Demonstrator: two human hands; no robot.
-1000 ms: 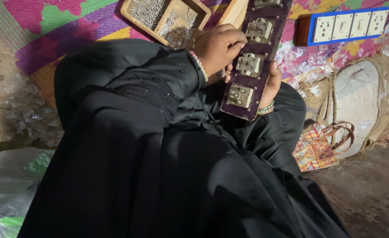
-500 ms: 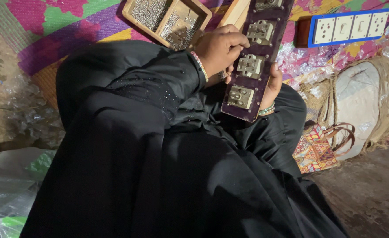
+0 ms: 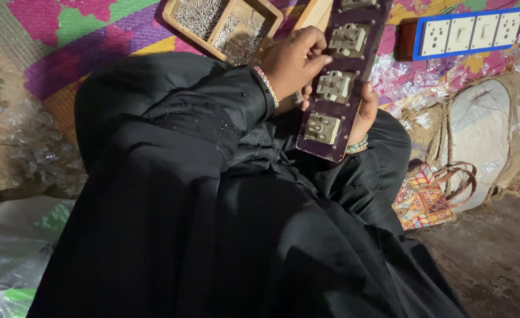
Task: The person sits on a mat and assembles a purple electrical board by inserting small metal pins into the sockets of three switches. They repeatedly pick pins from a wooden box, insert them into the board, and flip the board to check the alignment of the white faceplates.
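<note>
Seated person in black robe (image 3: 213,206) on bright woven mat (image 3: 95,29). Dark switch board (image 3: 342,88) propped upright over lap, back side facing up for access. Right hand (image 3: 367,115) cups board from beneath; left hand (image 3: 292,62), fingers pinched narrow, rests on board's middle fitting. Wooden screw tray (image 3: 224,23) just beyond board, within reach.

The board (image 3: 342,82) lay over the lap, between both hands: left hand (image 3: 292,62) on its left edge, right hand (image 3: 366,112) behind. The screw tray (image 3: 221,23) sat further left, the socket strip (image 3: 469,32) right, the bag (image 3: 427,194) below.
</note>
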